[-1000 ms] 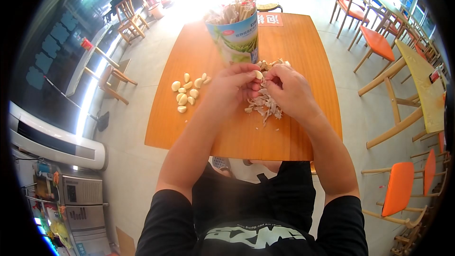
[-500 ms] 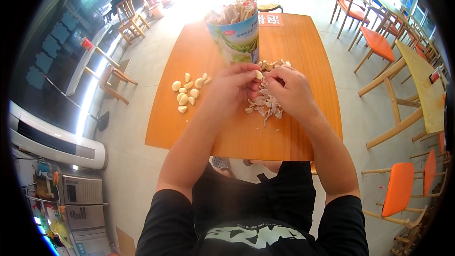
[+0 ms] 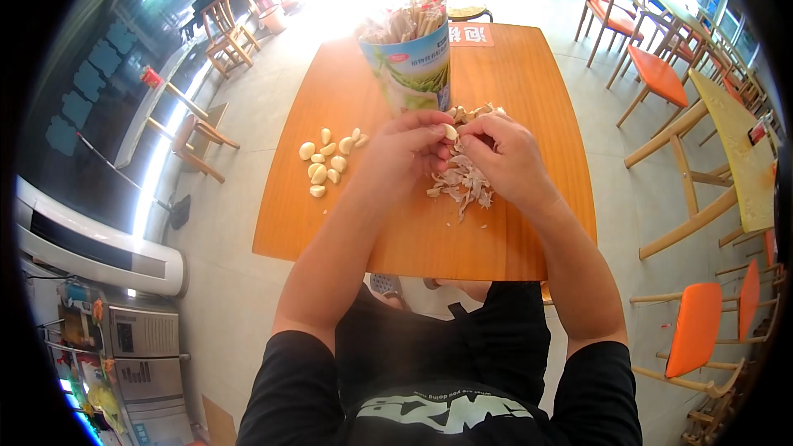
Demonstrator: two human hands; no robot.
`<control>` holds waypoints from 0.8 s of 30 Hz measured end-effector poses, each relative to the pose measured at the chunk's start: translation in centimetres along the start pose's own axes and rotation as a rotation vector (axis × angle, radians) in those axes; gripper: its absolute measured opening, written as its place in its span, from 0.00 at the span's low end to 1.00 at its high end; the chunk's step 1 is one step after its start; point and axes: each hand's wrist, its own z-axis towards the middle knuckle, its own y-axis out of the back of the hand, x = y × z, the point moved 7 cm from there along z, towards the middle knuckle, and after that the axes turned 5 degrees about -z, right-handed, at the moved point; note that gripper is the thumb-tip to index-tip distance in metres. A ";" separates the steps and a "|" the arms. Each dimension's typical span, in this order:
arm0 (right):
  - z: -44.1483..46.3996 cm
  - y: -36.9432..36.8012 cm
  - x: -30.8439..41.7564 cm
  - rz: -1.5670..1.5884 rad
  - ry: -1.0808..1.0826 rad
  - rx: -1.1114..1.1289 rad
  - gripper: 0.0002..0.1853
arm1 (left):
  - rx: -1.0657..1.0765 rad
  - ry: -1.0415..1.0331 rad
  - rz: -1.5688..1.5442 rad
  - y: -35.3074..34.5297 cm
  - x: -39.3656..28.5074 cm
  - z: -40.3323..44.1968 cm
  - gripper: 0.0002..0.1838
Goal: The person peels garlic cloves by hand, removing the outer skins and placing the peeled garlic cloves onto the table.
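A pale garlic clove [image 3: 450, 131] is pinched between the thumb and fingers of my left hand [image 3: 406, 147]. My right hand [image 3: 505, 155] is closed right beside it, thumb against the curled fingers; whatever is in that pinch is too small to make out. Under and between the hands lies a heap of papery garlic skins [image 3: 467, 182]. Just beyond, partly covered by my hands, are unpeeled garlic cloves [image 3: 467, 115]. Several smooth peeled garlic cloves [image 3: 319, 172] lie loosely grouped to the left of my left forearm.
The orange-brown wooden table [image 3: 396, 239] carries a tall printed tub [image 3: 413, 66] packed with thin wrapped sticks, behind my left hand. A red-and-white sign [image 3: 472, 35] lies at the far edge. Chairs with orange seats [image 3: 658, 76] stand to the right, wooden chairs [image 3: 229, 31] to the left.
My right fingers have shifted slightly at the clove. My left hand keeps its hold, and the cloves and skins on the table look unchanged.
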 end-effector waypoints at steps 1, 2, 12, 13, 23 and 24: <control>0.0 0.1 0.0 0.031 0.041 -0.043 0.05 | -0.004 -0.004 -0.001 0.0 0.0 0.0 0.10; 0.0 0.1 -0.1 0.031 0.041 -0.043 0.05 | -0.004 -0.004 -0.001 0.0 0.0 0.0 0.10; -0.3 0.2 0.6 -0.043 0.097 -0.089 0.03 | 0.015 0.002 0.034 0.2 0.3 0.0 0.10; -0.3 0.2 0.7 -0.059 0.110 -0.089 0.03 | 0.017 0.005 0.042 0.2 0.4 0.0 0.10; -0.3 0.2 0.8 -0.106 0.128 -0.047 0.04 | -0.064 -0.016 0.129 0.3 0.3 -0.1 0.09; -0.3 0.2 0.7 -0.103 0.130 -0.042 0.04 | -0.073 -0.019 0.139 0.4 0.3 -0.1 0.09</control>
